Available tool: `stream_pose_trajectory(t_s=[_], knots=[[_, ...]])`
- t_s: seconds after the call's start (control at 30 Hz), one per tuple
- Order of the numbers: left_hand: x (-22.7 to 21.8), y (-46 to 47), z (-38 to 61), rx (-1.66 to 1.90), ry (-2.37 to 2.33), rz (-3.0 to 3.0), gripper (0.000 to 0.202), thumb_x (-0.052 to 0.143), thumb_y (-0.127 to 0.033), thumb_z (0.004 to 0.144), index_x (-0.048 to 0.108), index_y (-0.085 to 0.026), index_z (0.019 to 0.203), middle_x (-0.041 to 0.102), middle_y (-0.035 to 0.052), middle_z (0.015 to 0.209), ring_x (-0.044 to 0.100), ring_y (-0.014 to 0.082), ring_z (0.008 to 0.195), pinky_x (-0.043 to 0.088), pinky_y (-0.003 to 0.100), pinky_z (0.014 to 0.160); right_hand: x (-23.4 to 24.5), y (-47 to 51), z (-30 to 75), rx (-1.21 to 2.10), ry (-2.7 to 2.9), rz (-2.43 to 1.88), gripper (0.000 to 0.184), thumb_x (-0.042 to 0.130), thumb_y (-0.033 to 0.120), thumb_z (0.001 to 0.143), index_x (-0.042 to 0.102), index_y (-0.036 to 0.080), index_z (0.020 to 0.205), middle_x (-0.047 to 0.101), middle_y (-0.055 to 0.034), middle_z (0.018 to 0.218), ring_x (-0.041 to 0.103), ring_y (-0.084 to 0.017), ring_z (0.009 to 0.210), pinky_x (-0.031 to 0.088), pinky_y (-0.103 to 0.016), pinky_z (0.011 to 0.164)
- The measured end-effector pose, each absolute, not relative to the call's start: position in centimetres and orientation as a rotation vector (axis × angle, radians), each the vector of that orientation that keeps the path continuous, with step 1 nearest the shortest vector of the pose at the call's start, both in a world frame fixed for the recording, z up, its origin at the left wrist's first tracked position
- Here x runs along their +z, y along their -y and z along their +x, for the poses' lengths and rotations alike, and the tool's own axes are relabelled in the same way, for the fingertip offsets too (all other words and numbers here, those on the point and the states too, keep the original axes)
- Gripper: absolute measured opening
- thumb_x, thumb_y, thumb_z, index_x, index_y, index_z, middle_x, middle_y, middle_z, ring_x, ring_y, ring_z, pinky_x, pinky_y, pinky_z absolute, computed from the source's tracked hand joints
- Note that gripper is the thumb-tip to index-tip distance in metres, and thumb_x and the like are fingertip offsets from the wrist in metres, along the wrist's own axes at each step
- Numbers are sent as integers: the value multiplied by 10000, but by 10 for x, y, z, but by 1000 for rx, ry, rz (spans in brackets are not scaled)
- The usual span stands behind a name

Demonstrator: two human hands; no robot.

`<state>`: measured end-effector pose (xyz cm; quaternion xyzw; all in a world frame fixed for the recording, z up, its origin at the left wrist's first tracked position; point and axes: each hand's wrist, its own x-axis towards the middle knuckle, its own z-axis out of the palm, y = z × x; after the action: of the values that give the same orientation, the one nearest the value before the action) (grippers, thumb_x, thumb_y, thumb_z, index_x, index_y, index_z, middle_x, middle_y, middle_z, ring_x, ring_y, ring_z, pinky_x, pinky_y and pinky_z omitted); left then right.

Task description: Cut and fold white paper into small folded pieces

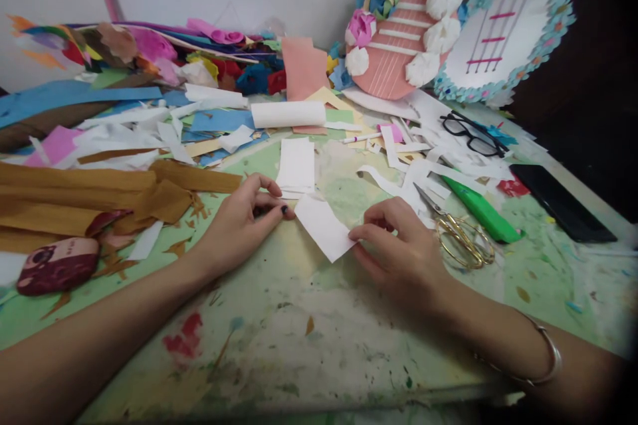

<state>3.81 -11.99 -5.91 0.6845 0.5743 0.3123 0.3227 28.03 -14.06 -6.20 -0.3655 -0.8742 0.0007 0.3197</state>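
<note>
A small white paper piece [322, 226] lies on the paint-stained table [299, 319] between my hands. My left hand [239, 222] pinches its upper left corner with curled fingers. My right hand [399, 246] pinches its lower right edge between thumb and forefinger. A silver bangle [545, 358] sits on my right wrist. A stack of white paper slips [296, 165] lies just beyond the piece.
Gold-handled scissors [461, 236] and a green cutter [481, 209] lie right of my right hand. Black glasses [473, 134], a dark phone [561, 202], brown crepe paper [100, 192], a white roll [288, 114], coloured scraps and paper guitars [399, 46] crowd the back.
</note>
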Motion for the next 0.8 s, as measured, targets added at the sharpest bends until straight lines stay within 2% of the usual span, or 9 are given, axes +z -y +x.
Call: stream_pose_trajectory(t_s=[0.1,0.23,0.3,0.37,0.5,0.57,0.8], knots=[[-54,128,35,801,-1301,2100,188,552,-189,761,487,-184,938,609,49,921,566,193,885,465,351,789,-63,141,277,5,2449,-868,136,518,68,822,615,155,785,592,-106,890,487,-207,821,416,-361,686],[-50,149,43,633,-866,2535,309,658,-306,752,515,-170,988,541,103,1087,480,243,1028,442,413,895,-63,143,274,62,2529,-733,138,504,72,842,612,155,823,636,-91,915,503,-212,867,409,-373,726],[-54,160,52,557,-811,2714,306,638,-335,789,514,-153,1001,551,120,1086,475,256,1018,447,432,889,-63,143,274,96,2534,-681,119,511,91,855,607,157,826,646,-78,909,507,-204,870,410,-367,733],[-60,167,61,633,-851,2863,268,597,-325,829,521,-124,989,579,132,1025,487,262,976,462,447,860,-64,142,274,110,2512,-645,98,528,111,855,604,150,806,648,-74,890,510,-200,857,414,-365,732],[-70,169,70,869,-939,3076,127,600,-146,805,561,-84,909,620,132,888,534,273,891,486,448,768,-66,141,272,147,2463,-616,80,560,128,836,602,127,768,642,-80,847,516,-198,826,427,-360,714],[-70,167,69,912,-938,3105,131,591,-75,786,578,-76,917,637,133,881,551,281,886,483,444,740,-66,141,272,149,2461,-619,79,555,114,837,606,122,777,644,-82,853,518,-198,832,431,-358,716],[-66,165,52,959,-794,2974,160,602,-54,798,604,-94,953,661,113,938,550,259,934,458,411,762,-61,139,279,95,2557,-543,117,526,79,865,626,115,816,659,-98,913,512,-216,887,424,-377,752]])
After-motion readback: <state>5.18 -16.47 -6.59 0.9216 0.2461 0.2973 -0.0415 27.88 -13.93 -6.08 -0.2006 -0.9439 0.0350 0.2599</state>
